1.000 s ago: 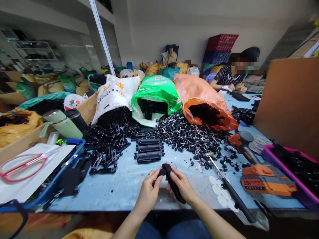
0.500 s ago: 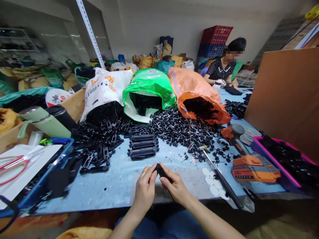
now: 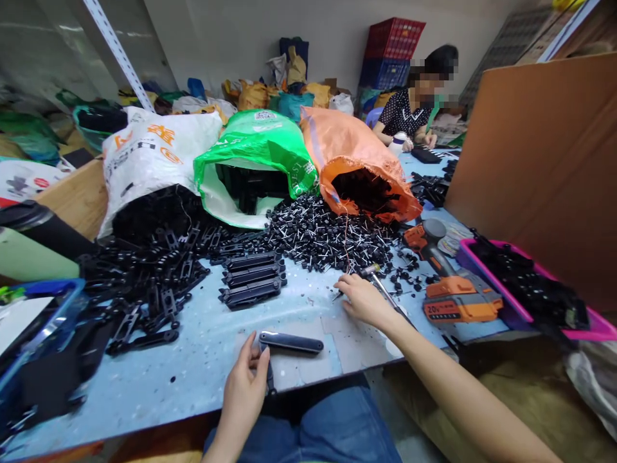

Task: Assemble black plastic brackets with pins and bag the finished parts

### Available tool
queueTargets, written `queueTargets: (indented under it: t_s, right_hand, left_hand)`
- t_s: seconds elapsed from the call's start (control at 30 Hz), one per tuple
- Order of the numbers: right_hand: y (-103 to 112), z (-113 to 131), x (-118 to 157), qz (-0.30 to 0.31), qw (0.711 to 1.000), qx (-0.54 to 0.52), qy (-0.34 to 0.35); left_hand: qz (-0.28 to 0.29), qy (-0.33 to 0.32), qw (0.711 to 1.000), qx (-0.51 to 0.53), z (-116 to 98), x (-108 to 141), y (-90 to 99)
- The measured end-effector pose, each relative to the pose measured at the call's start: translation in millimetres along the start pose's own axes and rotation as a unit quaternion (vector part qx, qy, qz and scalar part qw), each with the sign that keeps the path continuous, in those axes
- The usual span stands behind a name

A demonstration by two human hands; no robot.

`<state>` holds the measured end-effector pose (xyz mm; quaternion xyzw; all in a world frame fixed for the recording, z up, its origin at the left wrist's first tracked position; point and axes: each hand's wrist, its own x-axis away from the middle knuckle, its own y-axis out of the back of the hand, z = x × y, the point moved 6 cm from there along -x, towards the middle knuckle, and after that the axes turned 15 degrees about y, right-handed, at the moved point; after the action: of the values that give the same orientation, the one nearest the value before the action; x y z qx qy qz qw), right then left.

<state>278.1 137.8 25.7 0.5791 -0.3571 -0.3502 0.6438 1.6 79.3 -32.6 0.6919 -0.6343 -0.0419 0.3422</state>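
My left hand point(image 3: 248, 376) is closed around one end of a folding black plastic arm point(image 3: 292, 343) near the table's front edge. One long bar of it lies angled to the right, and a second piece points down beside my thumb. My right hand point(image 3: 365, 299) is stretched forward to the front of a pile of small black-headed metal pins point(image 3: 313, 235). Its curled fingertips are at a stray pin point(image 3: 336, 296) on the tabletop, partly hiding it. Behind my left hand, several similar black arms point(image 3: 253, 280) lie stacked side by side.
A hammer point(image 3: 383, 289) and an orange cordless drill point(image 3: 453, 299) lie right. White point(image 3: 159, 148), green point(image 3: 255, 138) and orange point(image 3: 357, 148) sacks spill black parts behind. A pink-rimmed tray point(image 3: 525, 308) stands right, a blue tray point(image 3: 72, 302) left. A co-worker point(image 3: 409, 119) sits beyond.
My hands have separated. The left keeps the black arm, now unfolded and lower on the table; the right has reached forward to the pins. The view has shifted rightward.
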Motion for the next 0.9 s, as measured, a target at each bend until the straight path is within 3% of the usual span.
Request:
queueTargets:
  t_s: [0.13,0.27,0.33,0.53,0.7,0.9]
  right_hand:
    - [-22,-8,-5,0.024,0.999,-0.010,0.023]
    - [-4,-14,-16,-0.029,0.999,-0.020,-0.011]
    - [5,-16,-24,-0.017,1.000,-0.007,-0.025]
    - [-8,-11,-42,0.069,0.997,0.018,-0.029]
    - [-17,-5,-39,0.058,0.997,0.022,-0.050]
    - [-7,-7,-19,0.008,0.999,0.017,-0.045]
  left_hand:
    - [-0.057,-0.093,0.988,-0.111,-3,6,9.1]
    - [-0.124,-0.198,0.964,-0.127,-2,9,10.1]
    - [-0.137,-0.219,0.957,-0.130,1,8,8.2]
    - [-0.152,-0.247,0.948,-0.127,1,8,4.8]
    - [-0.168,-0.256,0.944,-0.121,-1,9,4.6]
    - [-0.157,-0.225,0.952,-0.138,2,7,3.5]
